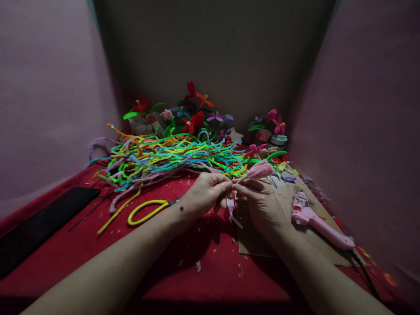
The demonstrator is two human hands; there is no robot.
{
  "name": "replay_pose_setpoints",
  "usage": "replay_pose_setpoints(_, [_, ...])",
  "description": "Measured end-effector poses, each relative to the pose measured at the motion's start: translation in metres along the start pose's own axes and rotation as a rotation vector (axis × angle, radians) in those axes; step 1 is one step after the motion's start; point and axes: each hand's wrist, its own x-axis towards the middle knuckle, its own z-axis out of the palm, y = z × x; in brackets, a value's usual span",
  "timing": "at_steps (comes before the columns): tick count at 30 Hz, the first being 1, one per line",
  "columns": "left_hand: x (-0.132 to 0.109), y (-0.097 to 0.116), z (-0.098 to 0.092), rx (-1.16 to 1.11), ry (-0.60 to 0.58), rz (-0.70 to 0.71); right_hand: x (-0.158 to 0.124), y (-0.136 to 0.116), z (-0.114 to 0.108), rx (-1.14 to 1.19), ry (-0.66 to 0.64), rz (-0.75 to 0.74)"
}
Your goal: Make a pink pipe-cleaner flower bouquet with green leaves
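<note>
My left hand point(210, 192) and my right hand point(260, 203) meet fingertip to fingertip over the table. Both are closed in a pinch on the thin stem of a pink pipe-cleaner flower bud point(260, 169). The bud points up and to the right above my right hand. Below my fingertips hangs a pale pink pipe cleaner point(231, 209), bent, with a loose end slanting down right. Exactly where each fingertip grips is hidden. Yellow-handled scissors point(147, 213) lie partly behind my left wrist.
A heap of coloured pipe cleaners point(170, 157) spreads across the back of the red cloth point(197, 280). Finished flowers point(193, 122) stand behind. At right, a pink glue gun point(321, 223) rests on cardboard point(256, 240), its cord trailing. A black flat object point(49, 223) lies left.
</note>
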Motion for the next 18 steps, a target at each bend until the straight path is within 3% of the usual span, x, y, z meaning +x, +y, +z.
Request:
replay_pose_setpoints(5, [-0.002,-0.014,0.007,0.561,0.259,0.423,-0.001,0.001,0.002,0.003,0.028,-0.02])
replay_pose_setpoints(8, [-0.003,-0.021,0.008,0.672,0.292,0.55,-0.004,-0.002,0.006,-0.041,0.054,-0.014])
replay_pose_setpoints(11, [-0.003,-0.018,0.008,0.57,0.311,0.513,-0.006,-0.007,0.009,-0.094,0.033,-0.006])
replay_pose_setpoints(18, [-0.001,-0.005,0.007,0.103,0.201,0.16,-0.006,-0.012,0.011,-0.081,-0.082,-0.003])
